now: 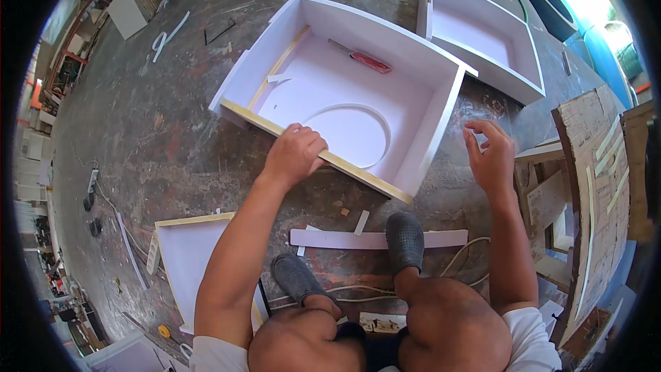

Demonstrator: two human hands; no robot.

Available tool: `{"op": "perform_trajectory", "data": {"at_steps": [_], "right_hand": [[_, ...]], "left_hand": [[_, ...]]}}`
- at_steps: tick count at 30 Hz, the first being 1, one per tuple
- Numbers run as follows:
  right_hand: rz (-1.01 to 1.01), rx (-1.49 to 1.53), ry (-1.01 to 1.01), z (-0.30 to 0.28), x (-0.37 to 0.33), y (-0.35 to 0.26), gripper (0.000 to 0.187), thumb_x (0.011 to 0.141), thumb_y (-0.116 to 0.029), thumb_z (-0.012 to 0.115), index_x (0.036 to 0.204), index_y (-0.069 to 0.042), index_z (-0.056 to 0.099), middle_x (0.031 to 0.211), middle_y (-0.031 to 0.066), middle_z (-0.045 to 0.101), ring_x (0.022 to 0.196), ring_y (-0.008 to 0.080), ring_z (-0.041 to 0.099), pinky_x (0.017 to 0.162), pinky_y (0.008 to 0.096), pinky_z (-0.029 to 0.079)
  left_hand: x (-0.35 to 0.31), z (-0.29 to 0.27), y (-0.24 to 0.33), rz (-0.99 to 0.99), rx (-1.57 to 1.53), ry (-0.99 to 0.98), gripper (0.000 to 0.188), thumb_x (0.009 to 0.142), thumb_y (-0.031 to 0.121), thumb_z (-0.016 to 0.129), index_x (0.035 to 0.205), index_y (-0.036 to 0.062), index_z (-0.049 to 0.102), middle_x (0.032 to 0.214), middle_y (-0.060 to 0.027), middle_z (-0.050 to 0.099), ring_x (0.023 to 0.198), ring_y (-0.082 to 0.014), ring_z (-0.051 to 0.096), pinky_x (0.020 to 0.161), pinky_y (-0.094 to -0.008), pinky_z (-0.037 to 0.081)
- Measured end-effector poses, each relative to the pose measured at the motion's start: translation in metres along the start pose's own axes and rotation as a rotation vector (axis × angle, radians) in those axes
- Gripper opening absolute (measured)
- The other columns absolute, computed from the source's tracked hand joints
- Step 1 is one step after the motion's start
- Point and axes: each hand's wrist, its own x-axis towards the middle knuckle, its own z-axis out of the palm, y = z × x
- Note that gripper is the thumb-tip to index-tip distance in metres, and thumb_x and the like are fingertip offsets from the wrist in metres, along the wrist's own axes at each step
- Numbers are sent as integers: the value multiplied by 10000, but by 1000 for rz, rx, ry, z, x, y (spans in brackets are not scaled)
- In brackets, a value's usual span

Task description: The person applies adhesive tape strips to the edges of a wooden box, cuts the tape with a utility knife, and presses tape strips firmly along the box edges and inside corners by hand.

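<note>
In front of me on the floor lies a white open box [430, 79], shaped like a drawer, with yellowish strips along two of its edges. My left hand [296, 155] is closed over the near edge, fingers on the yellowish strip [358, 173]. Inside the box are a red-handled tool [370, 62], a long white strip [387, 127] curved into a loop, and a short white scrap [279, 78]. Off the box's right side, my right hand [492, 151] hangs in the air, thumb and forefinger tips close together in a pinch. Whatever they may hold is too small to make out.
A second white box [506, 72] stands behind at the right. Beside it are a wooden frame and worn board [595, 200]. A white panel [189, 262] lies at my left. Near my feet are a long pale strip [344, 239] and a cable [365, 289].
</note>
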Motion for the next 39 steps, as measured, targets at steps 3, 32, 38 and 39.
{"op": "perform_trajectory", "data": {"at_steps": [3,32,38,39], "right_hand": [[-40,-56,-66,6,6,-7,146,963,-151,756,1078,-72,802,1056,138,789,948,349,753,818,426,590],[325,684,-921,-26,-43,-112,267,979,-24,778,1238,12,726,827,31,676,575,49,617,464,227,456],[491,732,-1058,-26,-68,-79,270,976,-20,795,1237,13,740,759,3,665,535,48,583,452,232,438],[494,757,-1081,-26,-70,-76,257,974,-21,800,1223,14,744,737,-2,666,533,47,580,456,233,440]], "left_hand": [[5,12,52,23,-153,-10,307,712,246,900,906,133,689,886,-49,688,877,-276,690,779,-439,545],[-55,-82,86,-558,-1589,855,190,1129,205,621,1088,27,674,902,-90,740,720,-106,631,582,-272,462],[-54,-87,94,-646,-1656,826,97,1094,136,619,1134,48,614,971,-104,731,778,-114,643,572,-252,491],[-52,-85,95,-644,-1662,823,97,1094,136,619,1134,48,614,971,-104,731,778,-114,643,572,-252,491]]}}
